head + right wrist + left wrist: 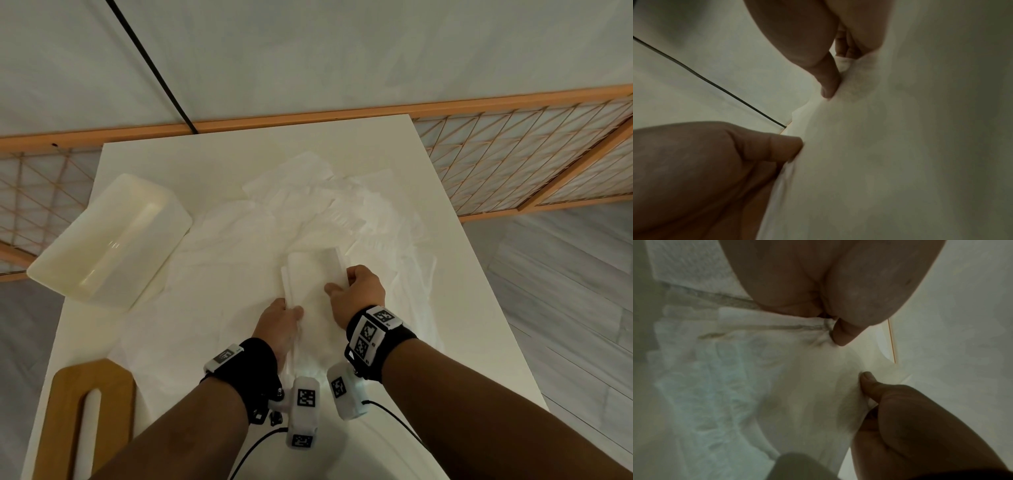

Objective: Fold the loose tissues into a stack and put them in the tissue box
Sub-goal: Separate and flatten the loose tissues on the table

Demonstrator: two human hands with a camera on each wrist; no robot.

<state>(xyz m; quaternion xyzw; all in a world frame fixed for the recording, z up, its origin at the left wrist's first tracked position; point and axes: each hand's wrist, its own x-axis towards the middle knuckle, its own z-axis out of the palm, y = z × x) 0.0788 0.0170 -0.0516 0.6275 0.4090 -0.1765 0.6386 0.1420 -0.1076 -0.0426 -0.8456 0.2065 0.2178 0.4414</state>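
A thick white stack of folded tissues [310,281] is held up between both hands over the middle of the white table [212,154]. My left hand [286,313] pinches its left edge, thumb on top. My right hand [352,284] grips its right edge, fingers curled behind, thumb in front. Loose white tissues [315,202] lie spread over the table beyond and around the hands. In the left wrist view the left thumb [844,332] pinches tissue [797,386], and the right hand [871,386] shows below. In the right wrist view the right thumb [828,81] presses the tissue [879,146].
The open cream tissue box [109,240] lies tilted at the table's left edge. A wooden lid with a slot [85,421] lies at the near left corner. A wooden lattice screen [513,154] runs behind the table, and a black cable [150,65] hangs there.
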